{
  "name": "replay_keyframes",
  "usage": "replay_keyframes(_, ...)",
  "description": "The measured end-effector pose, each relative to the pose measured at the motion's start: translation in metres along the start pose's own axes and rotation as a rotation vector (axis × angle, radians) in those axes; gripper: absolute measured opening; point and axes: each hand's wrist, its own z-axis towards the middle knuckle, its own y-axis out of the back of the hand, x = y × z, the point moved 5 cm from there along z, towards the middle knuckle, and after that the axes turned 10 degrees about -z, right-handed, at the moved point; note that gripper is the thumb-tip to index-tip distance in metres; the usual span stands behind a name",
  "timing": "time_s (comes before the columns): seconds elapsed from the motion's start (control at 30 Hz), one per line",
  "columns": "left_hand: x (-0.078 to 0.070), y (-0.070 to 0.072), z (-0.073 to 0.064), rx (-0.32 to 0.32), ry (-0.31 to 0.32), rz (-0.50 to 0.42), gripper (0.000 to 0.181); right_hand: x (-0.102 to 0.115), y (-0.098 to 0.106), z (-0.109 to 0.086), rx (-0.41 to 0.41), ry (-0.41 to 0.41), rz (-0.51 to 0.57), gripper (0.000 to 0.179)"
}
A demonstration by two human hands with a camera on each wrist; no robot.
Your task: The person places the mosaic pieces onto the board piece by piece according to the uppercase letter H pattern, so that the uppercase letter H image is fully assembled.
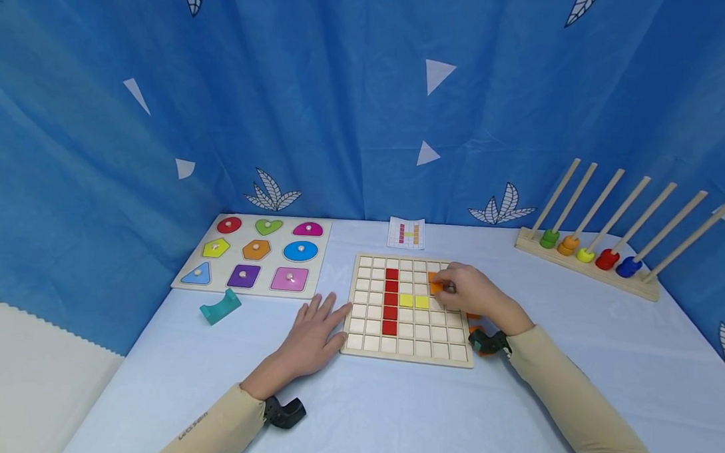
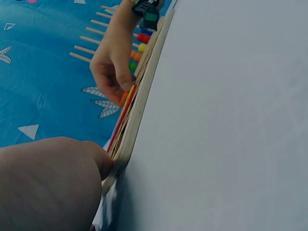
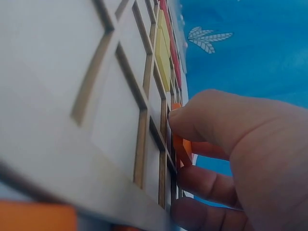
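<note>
A square wooden grid board [image 1: 408,359] lies flat on the table, with a column of several red tiles [image 1: 390,312] and two yellow tiles [image 1: 406,300] set in its cells. Over the board's upper right, my right hand [image 1: 472,290] pinches an orange tile [image 3: 183,148] between thumb and fingers, low at the cells. Orange also shows beside the fingertips at the upper right of the grid [image 1: 432,277]. My left hand [image 1: 313,333] lies with fingers spread, its tips at the board's left edge. Under my right wrist, loose orange tiles [image 1: 475,329] sit beside the board, partly hidden.
Behind the board lies a small pattern card [image 1: 407,233] printed with coloured squares. A knobbed shape puzzle [image 1: 220,285] sits at back left, a teal curved block [image 1: 220,307] before it. At back right stands a wooden peg rack [image 1: 585,264] with coloured beads. A blue curtain [image 1: 358,106] hangs behind.
</note>
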Motion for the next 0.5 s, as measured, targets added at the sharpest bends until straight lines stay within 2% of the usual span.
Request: replay_keyframes(0.5,-0.0017,0.0014,0.0,0.01,0.002,-0.009,0.055,-0.0013,-0.0021,0.0002,-0.002,-0.014,0.015,0.036)
